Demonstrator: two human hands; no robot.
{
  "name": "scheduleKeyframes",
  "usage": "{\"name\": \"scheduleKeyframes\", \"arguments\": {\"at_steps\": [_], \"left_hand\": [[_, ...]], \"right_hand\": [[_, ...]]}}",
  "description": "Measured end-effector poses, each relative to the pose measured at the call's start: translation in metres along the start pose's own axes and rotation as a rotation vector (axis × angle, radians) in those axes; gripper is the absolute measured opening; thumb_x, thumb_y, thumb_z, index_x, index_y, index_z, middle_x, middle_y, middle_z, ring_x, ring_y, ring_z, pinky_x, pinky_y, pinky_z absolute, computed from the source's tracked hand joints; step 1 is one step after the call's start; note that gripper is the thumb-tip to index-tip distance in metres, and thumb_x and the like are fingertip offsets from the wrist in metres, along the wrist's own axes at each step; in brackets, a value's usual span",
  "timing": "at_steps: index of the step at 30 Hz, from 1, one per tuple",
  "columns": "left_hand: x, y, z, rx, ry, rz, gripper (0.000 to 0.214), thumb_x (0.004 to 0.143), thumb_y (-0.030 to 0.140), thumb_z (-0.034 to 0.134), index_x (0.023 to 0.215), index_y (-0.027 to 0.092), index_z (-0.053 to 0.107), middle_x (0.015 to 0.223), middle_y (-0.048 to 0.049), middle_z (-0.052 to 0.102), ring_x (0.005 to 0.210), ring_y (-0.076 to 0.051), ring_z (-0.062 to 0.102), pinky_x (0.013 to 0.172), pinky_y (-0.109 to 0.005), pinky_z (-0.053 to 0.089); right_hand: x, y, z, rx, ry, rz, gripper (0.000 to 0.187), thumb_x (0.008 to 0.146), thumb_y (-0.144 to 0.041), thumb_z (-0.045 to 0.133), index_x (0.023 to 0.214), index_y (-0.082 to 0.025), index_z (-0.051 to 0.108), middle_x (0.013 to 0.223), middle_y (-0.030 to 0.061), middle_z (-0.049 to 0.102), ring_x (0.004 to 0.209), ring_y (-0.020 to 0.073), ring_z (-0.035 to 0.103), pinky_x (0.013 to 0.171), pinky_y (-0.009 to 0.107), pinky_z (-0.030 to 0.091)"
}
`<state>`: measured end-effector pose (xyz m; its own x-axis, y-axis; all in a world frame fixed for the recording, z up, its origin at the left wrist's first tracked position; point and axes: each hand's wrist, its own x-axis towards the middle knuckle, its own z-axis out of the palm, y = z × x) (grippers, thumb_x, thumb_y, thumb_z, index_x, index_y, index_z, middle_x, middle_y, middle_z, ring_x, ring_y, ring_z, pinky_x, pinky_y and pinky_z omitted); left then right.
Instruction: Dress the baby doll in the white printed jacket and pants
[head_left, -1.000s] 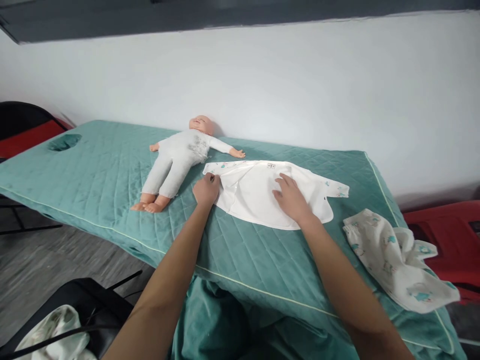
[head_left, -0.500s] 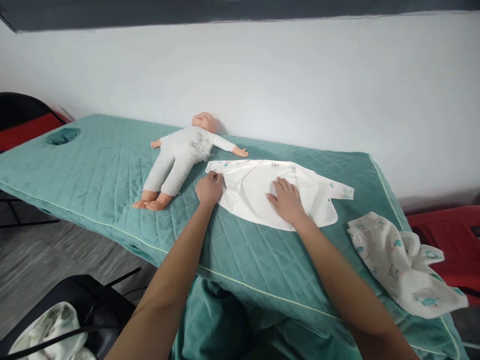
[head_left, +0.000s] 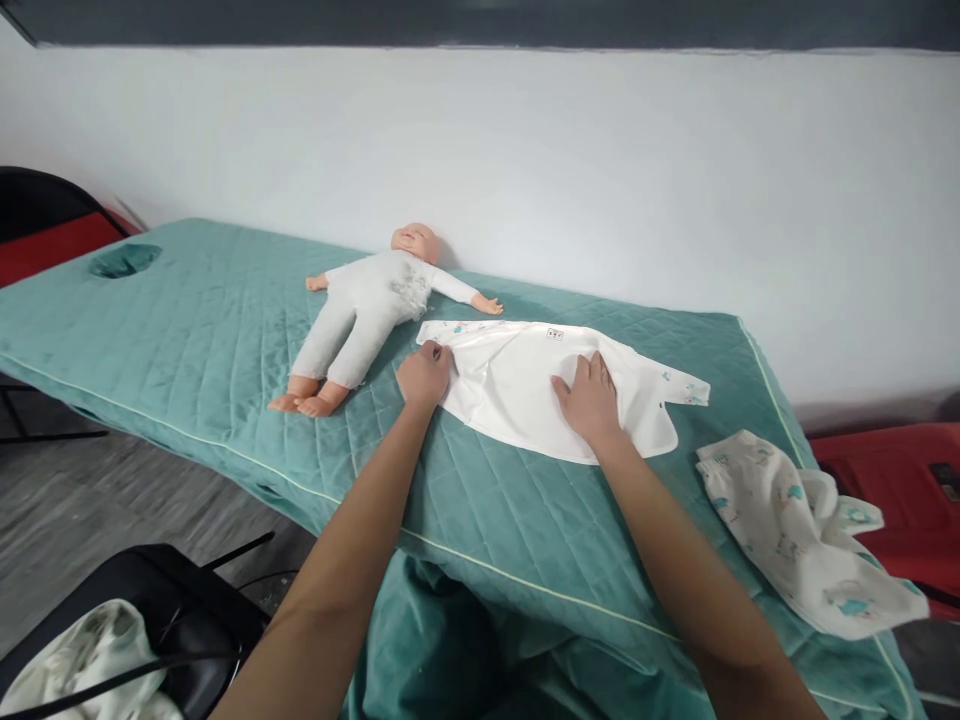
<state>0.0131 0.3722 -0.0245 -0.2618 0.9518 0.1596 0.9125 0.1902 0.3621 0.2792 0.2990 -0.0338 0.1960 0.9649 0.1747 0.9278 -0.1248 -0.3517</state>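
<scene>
A white baby shirt (head_left: 517, 380) with small teal prints lies spread, inside up, on a teal quilted table (head_left: 225, 340). My left hand (head_left: 424, 372) is closed, pinching the shirt's left edge. My right hand (head_left: 592, 400) lies flat with fingers spread on the middle of the shirt. A baby doll (head_left: 367, 305) in a pale one-piece lies on its back just left of the shirt, head toward the wall.
Printed baby trousers (head_left: 795, 530) lie crumpled at the table's right end. A red chair (head_left: 892, 490) stands to the right, another red and black chair (head_left: 45, 235) at far left. Below left is a black chair (head_left: 172, 610) with a cloth (head_left: 82, 660).
My right hand slid slightly right across the shirt, and the fabric lies a little flatter. My left hand stays pinched on the left edge. The view shifted a little.
</scene>
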Motion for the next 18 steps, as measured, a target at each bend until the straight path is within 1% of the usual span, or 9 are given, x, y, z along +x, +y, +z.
{"name": "scheduleKeyframes", "arguments": {"at_steps": [2, 4, 7, 14, 16, 18], "left_hand": [[0.0005, -0.0010, 0.0010, -0.005, 0.002, 0.000, 0.037, 0.094, 0.046, 0.040, 0.106, 0.024, 0.069, 0.100, -0.0104, 0.074, 0.097, -0.029, 0.067, 0.075, -0.034, 0.043], [0.0012, -0.0021, 0.0021, -0.013, -0.002, -0.004, 0.038, 0.094, 0.047, 0.040, 0.105, 0.024, 0.068, 0.101, -0.0103, 0.074, 0.097, -0.028, 0.067, 0.075, -0.034, 0.043], [0.0022, -0.0036, 0.0034, -0.021, -0.014, -0.002, 0.039, 0.094, 0.048, 0.038, 0.106, 0.024, 0.068, 0.102, -0.0105, 0.074, 0.097, -0.028, 0.067, 0.076, -0.034, 0.043], [0.0022, -0.0032, 0.0021, -0.015, -0.018, -0.004, 0.039, 0.094, 0.048, 0.038, 0.105, 0.024, 0.067, 0.101, -0.0103, 0.074, 0.097, -0.028, 0.066, 0.075, -0.034, 0.043], [0.0021, -0.0029, 0.0016, -0.011, -0.015, -0.005, 0.039, 0.094, 0.049, 0.038, 0.104, 0.025, 0.067, 0.100, -0.0100, 0.074, 0.096, -0.028, 0.067, 0.074, -0.034, 0.043], [0.0022, -0.0030, 0.0018, -0.010, -0.016, -0.004, 0.039, 0.094, 0.049, 0.038, 0.104, 0.025, 0.067, 0.100, -0.0096, 0.074, 0.096, -0.028, 0.067, 0.074, -0.033, 0.043]], "right_hand": [[-0.0007, -0.0003, 0.0005, -0.013, 0.033, 0.004, 0.065, 0.095, -0.045, 0.044, 0.144, -0.003, 0.038, 0.159, 0.0315, 0.021, 0.146, 0.0421, 0.026, 0.112, 0.056, 0.030], [-0.0009, 0.0002, 0.0017, -0.029, 0.068, -0.003, 0.064, 0.094, -0.045, 0.044, 0.144, -0.004, 0.038, 0.161, 0.0299, 0.017, 0.148, 0.0425, 0.020, 0.114, 0.059, 0.026], [-0.0005, 0.0013, 0.0033, -0.056, 0.088, -0.018, 0.063, 0.094, -0.043, 0.044, 0.143, -0.004, 0.039, 0.161, 0.0297, 0.014, 0.149, 0.0417, 0.016, 0.115, 0.059, 0.021], [0.0005, 0.0017, 0.0039, -0.096, 0.071, 0.010, 0.061, 0.094, -0.043, 0.043, 0.142, -0.006, 0.040, 0.162, 0.0276, 0.015, 0.149, 0.0401, 0.015, 0.116, 0.057, 0.020], [0.0010, 0.0028, 0.0042, -0.085, 0.096, 0.014, 0.061, 0.093, -0.042, 0.044, 0.142, -0.007, 0.040, 0.162, 0.0268, 0.014, 0.149, 0.0403, 0.014, 0.115, 0.057, 0.021], [0.0016, 0.0046, 0.0046, -0.070, 0.145, 0.022, 0.062, 0.091, -0.040, 0.046, 0.143, -0.008, 0.038, 0.163, 0.0261, 0.008, 0.150, 0.0404, 0.012, 0.115, 0.057, 0.022]]}}
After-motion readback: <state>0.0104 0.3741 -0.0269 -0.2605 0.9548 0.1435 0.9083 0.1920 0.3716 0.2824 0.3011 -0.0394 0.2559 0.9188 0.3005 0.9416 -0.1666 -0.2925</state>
